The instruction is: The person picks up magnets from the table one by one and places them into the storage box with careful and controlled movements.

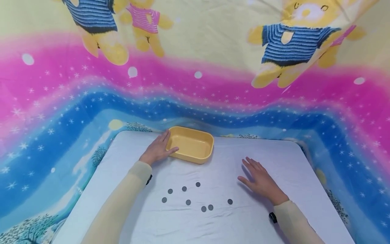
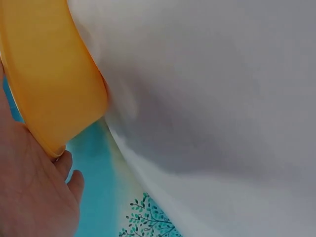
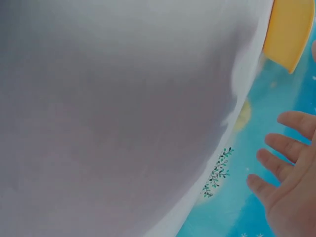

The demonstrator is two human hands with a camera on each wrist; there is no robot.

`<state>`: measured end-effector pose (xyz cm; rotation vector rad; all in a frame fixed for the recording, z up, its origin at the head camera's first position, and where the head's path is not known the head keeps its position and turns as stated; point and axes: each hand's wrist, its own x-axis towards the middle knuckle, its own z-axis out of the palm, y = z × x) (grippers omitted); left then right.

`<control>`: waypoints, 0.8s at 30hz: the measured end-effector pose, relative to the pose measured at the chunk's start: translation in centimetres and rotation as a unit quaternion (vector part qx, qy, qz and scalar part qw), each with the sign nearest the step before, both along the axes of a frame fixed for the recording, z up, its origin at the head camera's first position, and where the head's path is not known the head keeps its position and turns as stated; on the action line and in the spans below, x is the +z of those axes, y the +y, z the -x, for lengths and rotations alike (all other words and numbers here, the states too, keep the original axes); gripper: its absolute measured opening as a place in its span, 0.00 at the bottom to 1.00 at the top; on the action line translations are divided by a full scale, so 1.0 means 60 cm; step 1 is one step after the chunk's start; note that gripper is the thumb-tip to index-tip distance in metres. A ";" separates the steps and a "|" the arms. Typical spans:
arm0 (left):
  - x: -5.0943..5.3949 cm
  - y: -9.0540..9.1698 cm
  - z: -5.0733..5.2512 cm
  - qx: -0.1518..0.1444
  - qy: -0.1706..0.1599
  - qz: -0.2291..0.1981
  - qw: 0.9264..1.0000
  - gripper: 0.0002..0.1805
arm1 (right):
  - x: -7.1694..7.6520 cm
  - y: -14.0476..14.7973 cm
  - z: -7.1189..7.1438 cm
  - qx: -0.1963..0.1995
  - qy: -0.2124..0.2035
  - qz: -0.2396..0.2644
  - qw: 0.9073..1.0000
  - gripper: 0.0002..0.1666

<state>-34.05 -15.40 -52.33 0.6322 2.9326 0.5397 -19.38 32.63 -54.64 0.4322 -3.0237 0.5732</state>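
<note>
A yellow rectangular basin (image 1: 191, 158) stands at the table's back edge. My left hand (image 1: 156, 149) grips its left end, thumb over the front rim and fingers along the left rim. In the left wrist view, that hand (image 2: 37, 190) is against the rim of the basin (image 2: 59, 84), its thumb not clearly visible. My right hand (image 1: 260, 181) hovers over the table's right side, fingers spread and holding nothing; the right wrist view also shows the hand (image 3: 296, 182) empty. Several dark round discs lie scattered nearer the front, one disc (image 1: 230, 201) closest to my right hand.
A white cloth covers the table (image 1: 170, 230). Around its back and sides hangs a colourful curtain (image 1: 195, 91) with printed bears and snowflakes, close behind the basin. Two discs, a left one (image 1: 203, 209) and a right one (image 1: 211, 207), lie close together.
</note>
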 end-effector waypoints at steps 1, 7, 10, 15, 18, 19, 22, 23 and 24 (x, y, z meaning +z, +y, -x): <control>0.001 0.002 -0.002 0.003 0.000 0.001 1.000 0.60 | 0.000 -0.002 0.000 0.001 -0.001 0.001 1.000 0.54; -0.008 0.011 -0.007 0.012 0.006 0.006 1.000 0.61 | 0.002 -0.011 -0.005 0.016 0.003 0.010 1.000 0.51; -0.013 0.015 -0.007 0.016 0.006 0.007 1.000 0.63 | 0.003 -0.016 -0.009 0.025 0.008 0.016 1.000 0.48; -0.018 0.022 -0.010 0.022 0.009 0.006 1.000 0.64 | 0.004 -0.026 -0.016 0.031 0.003 0.026 0.999 0.42; -0.019 0.027 -0.014 0.029 0.011 0.010 0.999 0.63 | 0.005 -0.032 -0.021 0.036 -0.001 0.029 0.999 0.39; -0.018 0.029 -0.015 0.031 0.012 0.007 0.999 0.63 | 0.004 -0.034 -0.022 0.039 -0.001 0.028 0.999 0.38; -0.018 0.035 -0.019 0.034 0.018 0.006 0.999 0.62 | 0.003 -0.038 -0.026 0.052 -0.004 0.028 0.998 0.36; -0.018 0.037 -0.020 0.035 0.019 0.007 0.999 0.62 | 0.002 -0.039 -0.027 0.057 -0.004 0.028 0.998 0.35; -0.018 0.039 -0.022 0.034 0.020 0.004 0.999 0.62 | 0.001 -0.039 -0.028 0.062 -0.003 0.025 0.998 0.35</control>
